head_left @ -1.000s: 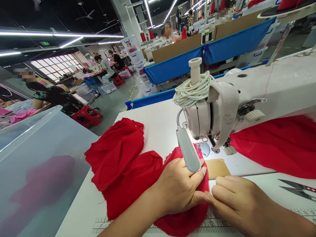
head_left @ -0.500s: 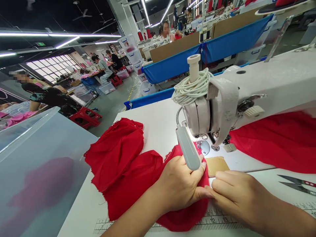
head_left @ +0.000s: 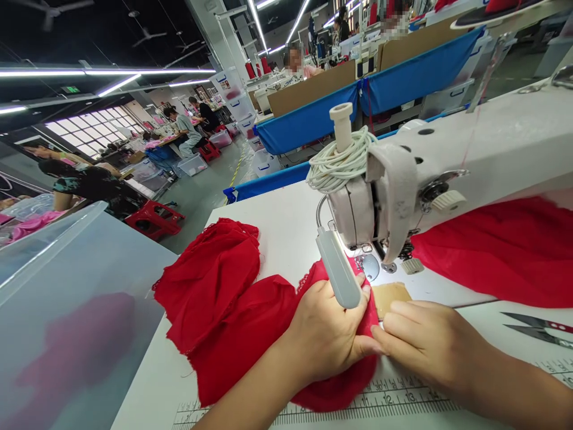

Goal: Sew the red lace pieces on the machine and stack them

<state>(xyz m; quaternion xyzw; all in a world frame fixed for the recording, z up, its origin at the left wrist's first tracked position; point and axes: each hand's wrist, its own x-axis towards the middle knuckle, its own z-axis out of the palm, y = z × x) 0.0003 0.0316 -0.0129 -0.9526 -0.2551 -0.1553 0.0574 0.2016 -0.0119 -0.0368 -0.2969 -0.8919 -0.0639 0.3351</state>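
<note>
Red fabric (head_left: 233, 304) lies bunched on the white sewing table (head_left: 286, 221), reaching from the left to the needle area of the white sewing machine (head_left: 447, 161). My left hand (head_left: 329, 334) rests on the fabric just in front of the machine head, fingers closed and pinching its edge. My right hand (head_left: 425, 340) lies right beside it, fingers curled at the same edge, next to a brown card patch (head_left: 394, 294). More red cloth (head_left: 496, 251) lies behind the machine arm.
Thread snips (head_left: 535, 327) lie at the right. A ruler strip (head_left: 398, 397) runs along the table's front edge. A translucent plastic bin (head_left: 67, 298) stands at the left. Other people sit at benches further back, beside blue fabric troughs (head_left: 313, 119).
Both hands have stayed on the fabric edge and shifted slightly left. The view has drifted a little; the fabric pile looks unchanged.
</note>
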